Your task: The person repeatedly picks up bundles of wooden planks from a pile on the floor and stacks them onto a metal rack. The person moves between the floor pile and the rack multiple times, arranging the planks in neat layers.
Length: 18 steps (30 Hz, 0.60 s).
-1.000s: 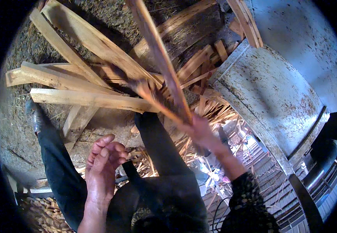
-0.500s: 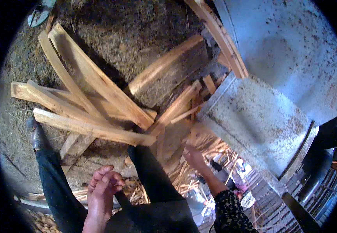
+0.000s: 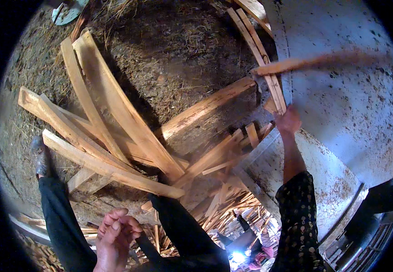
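My right hand [image 3: 288, 119] is closed at the near end of two narrow wood strips [image 3: 265, 68], beside the spotted pale metal sheet [image 3: 341, 118]. Its fingertips are partly hidden. Across these strips lies another reddish-brown wood strip [image 3: 296, 64], smeared by motion toward its right end. Low in the view, my left hand [image 3: 115, 235] is palm up with loosely curled fingers, and nothing shows in it. Several long sawn boards [image 3: 119, 102] fan out over the ground in front of my legs.
A thick board [image 3: 210, 106] lies in the middle. Thin wood scraps [image 3: 242, 208] are heaped below the metal's edge, near a bright glare. My left shoe [image 3: 41, 156] rests on the straw-strewn ground [image 3: 174, 50]. A pale round object [image 3: 67, 12] lies far left.
My right hand has moved up from the scraps to the strips' end. The blurred strip now crosses the metal sheet. The whole view has shifted; my left hand stays curled.
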Tool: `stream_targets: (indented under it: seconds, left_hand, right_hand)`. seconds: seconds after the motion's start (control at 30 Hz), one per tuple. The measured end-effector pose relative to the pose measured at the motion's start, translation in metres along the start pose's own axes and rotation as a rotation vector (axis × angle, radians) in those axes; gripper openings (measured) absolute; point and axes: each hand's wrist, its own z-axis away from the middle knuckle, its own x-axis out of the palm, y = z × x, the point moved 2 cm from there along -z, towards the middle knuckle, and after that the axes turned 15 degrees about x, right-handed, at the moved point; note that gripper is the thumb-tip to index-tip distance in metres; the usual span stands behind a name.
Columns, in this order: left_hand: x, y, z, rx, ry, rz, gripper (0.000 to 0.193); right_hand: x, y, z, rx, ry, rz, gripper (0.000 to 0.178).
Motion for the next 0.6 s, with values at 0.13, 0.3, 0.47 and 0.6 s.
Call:
stream_targets:
  seconds: [0.13,0.3,0.47,0.6]
  left_hand:
    - [0.004,0.008,0.000,-0.018,0.023,0.018,0.041]
    - [0.003,0.015,0.003,-0.037,0.023,0.187,0.029]
    - [-0.007,0.016,0.005,-0.041,0.011,0.217,0.027]
    - [-0.009,0.023,0.014,-0.052,-0.068,0.217,0.022]
  right_hand:
    - [-0.008,-0.005,0.027,-0.065,-0.110,0.013,0.044]
    - [-0.055,-0.016,0.135,-0.063,-0.593,-0.964,0.021]
    - [-0.059,0.013,0.274,-0.065,-0.841,-1.106,0.029]
    - [-0.150,-0.013,0.311,-0.350,-0.908,-0.991,0.045]
